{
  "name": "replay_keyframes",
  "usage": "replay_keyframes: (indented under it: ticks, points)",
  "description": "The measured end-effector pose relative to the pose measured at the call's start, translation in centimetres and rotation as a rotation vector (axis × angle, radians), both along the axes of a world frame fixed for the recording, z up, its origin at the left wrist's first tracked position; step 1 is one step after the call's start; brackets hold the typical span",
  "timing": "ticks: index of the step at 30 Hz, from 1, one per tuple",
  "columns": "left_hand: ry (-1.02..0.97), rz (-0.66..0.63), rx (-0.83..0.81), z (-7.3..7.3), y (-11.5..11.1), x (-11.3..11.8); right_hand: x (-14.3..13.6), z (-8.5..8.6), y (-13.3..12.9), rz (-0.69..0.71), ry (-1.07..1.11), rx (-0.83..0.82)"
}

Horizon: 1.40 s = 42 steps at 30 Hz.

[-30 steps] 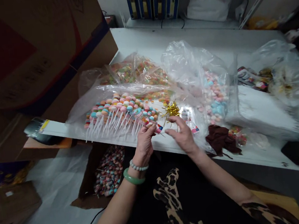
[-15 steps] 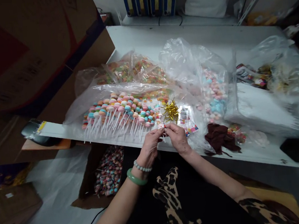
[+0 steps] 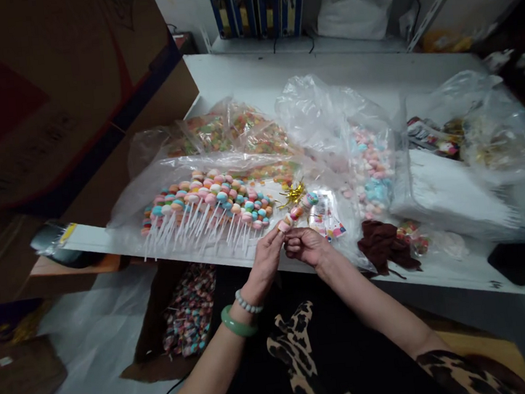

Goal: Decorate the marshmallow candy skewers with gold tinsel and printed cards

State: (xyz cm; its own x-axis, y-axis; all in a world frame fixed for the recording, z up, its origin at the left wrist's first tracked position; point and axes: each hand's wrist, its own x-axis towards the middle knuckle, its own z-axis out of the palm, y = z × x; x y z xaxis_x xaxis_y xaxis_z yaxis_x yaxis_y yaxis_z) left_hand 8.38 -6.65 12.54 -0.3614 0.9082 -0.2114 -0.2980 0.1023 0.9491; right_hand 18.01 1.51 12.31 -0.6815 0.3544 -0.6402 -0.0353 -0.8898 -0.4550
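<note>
Between my two hands a candy stick (image 3: 296, 212) points up and to the right, with several pastel candy balls in a row along it. My left hand (image 3: 268, 252) pinches it near its lower end, thumb and fingers pressed together. Close beside, my right hand (image 3: 308, 246) has its fingers curled and closed at the same lower end; the exact grip is hidden. Just beyond lies a bunch of gold twist ties (image 3: 292, 194). Printed clear wrappers (image 3: 327, 218) lie to its right. A row of candy sticks (image 3: 207, 199) with white handles rests to the left.
Clear plastic bags hold gummy candies (image 3: 241, 124) and pastel candies (image 3: 373, 167) behind. To the right are a brown cloth (image 3: 383, 244), a stack of white bags (image 3: 448, 194) and a dark phone-like slab (image 3: 518, 261). A box of wrapped candies (image 3: 190, 312) stands below the table.
The candy stick has tilted up and its candy balls now show above my hands. My right hand has moved slightly down, its fingers more curled. The view has shifted a little.
</note>
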Motion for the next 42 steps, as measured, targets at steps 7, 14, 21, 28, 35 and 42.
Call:
replay_keyframes:
  ticks: [7, 14, 21, 28, 35, 42]
  points:
    - [0.216, 0.085, -0.053, -1.3, 0.0, -0.3, 0.6, -1.2, 0.3, 0.051, -0.121, 0.124]
    - [-0.063, 0.142, -0.089, -0.5, 0.1, 1.3, 1.4, 0.4, 0.6, -0.108, 0.092, 0.492]
    - [-0.345, -0.112, -0.185, 0.6, -0.5, 1.0, 0.7, 0.6, 0.2, -0.117, 0.246, 0.351]
    - [-0.622, -0.349, -0.252, 1.4, -1.3, -0.7, 1.2, 1.0, 0.9, 0.081, 0.217, 0.421]
    - [-0.433, -0.241, -0.21, 0.8, -1.5, -0.1, 1.1, 2.0, 1.4, -0.01, 0.252, 0.521]
    - [-0.266, -0.127, -0.228, 0.6, -1.5, 0.6, 0.8, 3.4, 2.9, -0.252, 0.096, 0.574]
